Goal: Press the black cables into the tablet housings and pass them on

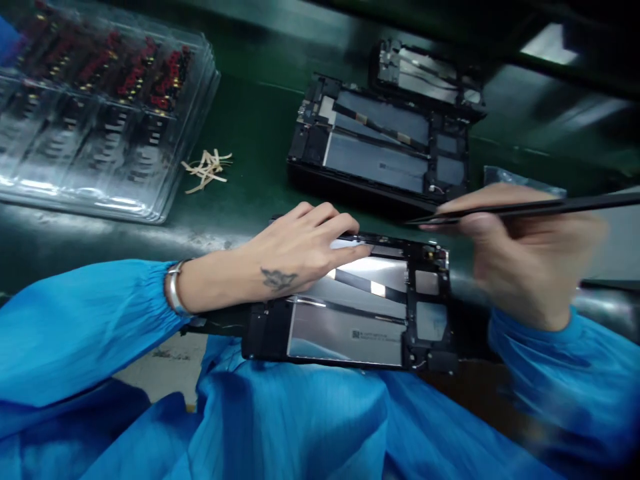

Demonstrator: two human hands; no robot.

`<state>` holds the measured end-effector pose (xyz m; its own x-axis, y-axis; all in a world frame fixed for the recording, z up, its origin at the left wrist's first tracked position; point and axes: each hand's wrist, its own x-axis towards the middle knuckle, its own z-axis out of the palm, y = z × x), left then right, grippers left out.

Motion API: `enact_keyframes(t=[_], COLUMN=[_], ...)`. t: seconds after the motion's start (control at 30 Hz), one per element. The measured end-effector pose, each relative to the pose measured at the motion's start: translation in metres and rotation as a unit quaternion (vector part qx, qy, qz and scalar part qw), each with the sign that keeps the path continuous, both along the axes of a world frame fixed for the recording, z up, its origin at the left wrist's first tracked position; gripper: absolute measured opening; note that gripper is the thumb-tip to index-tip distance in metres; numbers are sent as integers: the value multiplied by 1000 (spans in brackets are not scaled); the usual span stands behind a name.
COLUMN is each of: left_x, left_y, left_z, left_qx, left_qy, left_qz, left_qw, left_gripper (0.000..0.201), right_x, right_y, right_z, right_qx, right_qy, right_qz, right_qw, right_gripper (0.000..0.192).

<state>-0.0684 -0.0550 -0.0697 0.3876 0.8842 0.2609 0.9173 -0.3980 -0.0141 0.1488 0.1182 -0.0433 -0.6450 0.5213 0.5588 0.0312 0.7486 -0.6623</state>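
Observation:
An opened tablet (350, 333) with its battery and flat cables exposed lies in front of me, close against my blue smock. My left hand (305, 250) lies across its left part, fingers bent over the far edge and one finger stretched along the inside. My right hand (525, 247), blurred by motion, pinches black tweezers (550, 208). The tweezers' tips point left, just beyond the tablet's far right corner and apart from it.
Behind stand more opened tablets, a nearer stack (380, 143) and a farther one (425, 73). Clear plastic trays (150, 207) with red and black parts are at left. Cream strips (207, 170) lie beside them. A clear plastic bag (520, 180) is at right.

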Motion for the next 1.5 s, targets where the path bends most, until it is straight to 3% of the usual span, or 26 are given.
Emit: enact_keyframes(t=[0.13,0.27,0.63,0.73,0.83,0.93,1.03,1.17,1.27,1.33,1.43,1.5], left_x=[0,-2,-6,-7,-10,-13,-14,-11,-9,-5,12,34], left_y=[0,1,-2,-3,6,24,38,41,35,31,30,37], left_z=[1,-1,0,0,3,9,14,19,32,51,88,112], left_qx=[0,13,18,19,-9,-79,-140,-125,-71,-43,-25,8], left_qy=[-4,-8,-21,-48,-91,-131,-159,-124,-115,-114,-103,-61], left_qz=[-3,-1,-18,-23,28,68,69,101,103,79,36,8], left_qw=[1000,1000,999,998,995,986,975,979,986,989,994,998], left_gripper=[44,40,33,28,28,31,27,26,25,24,19,18], right_x=[38,68,70,70,70,69,68,64,61,62,72,84], right_y=[17,32,36,33,30,28,29,36,41,34,-4,-43], right_z=[-13,-33,-36,-33,-31,-31,-32,-36,-37,-31,-8,10], right_qx=[19,-9,-38,-41,-31,-21,-17,20,41,57,106,143], right_qy=[112,8,-91,-53,9,71,126,197,227,250,278,214], right_qz=[-161,-245,-219,-237,-251,-244,-216,-191,-193,-196,-208,-239], right_qw=[980,970,971,969,967,967,968,961,954,946,932,936], right_gripper=[22,16,10,11,12,12,15,20,22,23,24,25])
